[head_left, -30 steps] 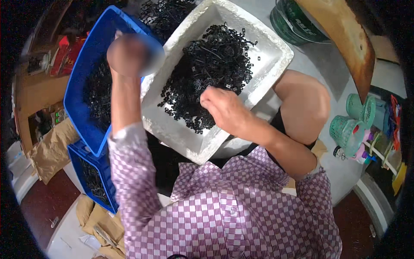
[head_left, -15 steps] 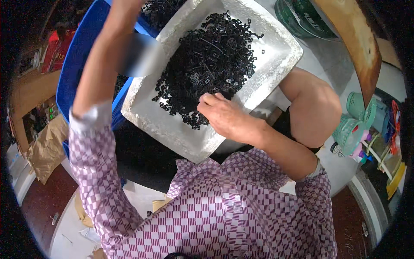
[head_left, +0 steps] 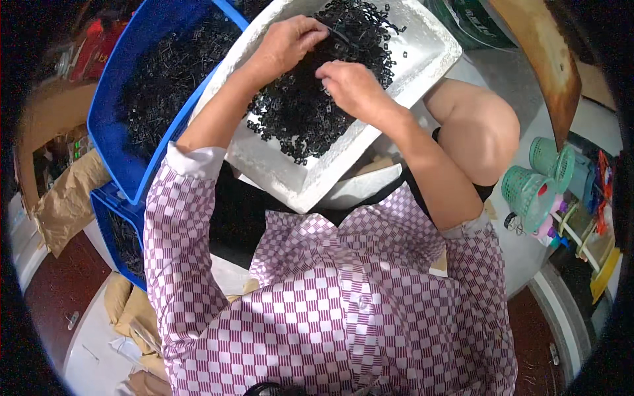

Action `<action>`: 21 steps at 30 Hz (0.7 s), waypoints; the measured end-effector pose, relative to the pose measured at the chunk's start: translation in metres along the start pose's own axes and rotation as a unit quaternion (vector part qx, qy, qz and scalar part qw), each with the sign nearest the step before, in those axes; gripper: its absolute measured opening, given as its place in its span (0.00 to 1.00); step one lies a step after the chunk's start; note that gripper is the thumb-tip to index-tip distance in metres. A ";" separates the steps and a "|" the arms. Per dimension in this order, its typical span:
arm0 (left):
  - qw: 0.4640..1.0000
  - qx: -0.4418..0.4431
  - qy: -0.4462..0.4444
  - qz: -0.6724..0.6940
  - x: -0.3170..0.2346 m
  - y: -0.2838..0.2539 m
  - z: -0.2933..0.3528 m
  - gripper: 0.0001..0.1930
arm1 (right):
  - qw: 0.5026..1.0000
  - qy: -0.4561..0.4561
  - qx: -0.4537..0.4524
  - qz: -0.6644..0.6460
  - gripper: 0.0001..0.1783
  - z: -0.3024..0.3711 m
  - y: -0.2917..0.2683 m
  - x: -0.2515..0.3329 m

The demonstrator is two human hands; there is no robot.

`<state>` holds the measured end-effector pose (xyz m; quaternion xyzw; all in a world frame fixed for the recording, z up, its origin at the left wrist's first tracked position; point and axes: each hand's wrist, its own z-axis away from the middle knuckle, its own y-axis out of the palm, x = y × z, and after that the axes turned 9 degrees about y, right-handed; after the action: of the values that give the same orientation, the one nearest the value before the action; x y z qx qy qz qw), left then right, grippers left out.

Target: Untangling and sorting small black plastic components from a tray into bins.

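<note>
A white foam box is tilted in front of me, holding a heap of small black plastic parts. Over the far part of the heap, my left hand pinches a thin black strip between thumb and fingers. My right hand is just nearer and to the right, above the same heap. Its fingertips are pressed together, and whatever is in them is too small to make out.
Left of the box stands a blue bin full of similar black parts, with another blue bin below it. My bare knee is to the right. Green baskets and a curved wooden board are further right.
My left hand has come from over the blue bin at the left to the foam box. The right hand has moved farther away over the heap. In the picture, the box sits slightly higher.
</note>
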<state>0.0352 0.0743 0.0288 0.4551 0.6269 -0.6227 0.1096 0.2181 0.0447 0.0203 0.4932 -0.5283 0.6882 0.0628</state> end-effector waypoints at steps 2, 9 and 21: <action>0.986 -0.054 -0.097 0.123 -0.007 -0.004 -0.001 0.09 | 1.000 0.008 -0.022 -0.014 0.10 -0.005 -0.008 0.005; 0.982 -0.094 -0.153 0.067 -0.001 0.003 0.017 0.10 | 0.951 0.175 0.093 -0.237 0.10 0.000 -0.057 0.023; 0.950 -0.179 -0.191 0.172 -0.015 -0.003 0.031 0.21 | 0.966 0.095 0.063 -0.233 0.09 0.002 -0.084 0.043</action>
<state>0.0283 0.0407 0.0350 0.4019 0.6074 -0.5472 0.4125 0.2485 0.0607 0.1078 0.5382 -0.3464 0.7299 0.2400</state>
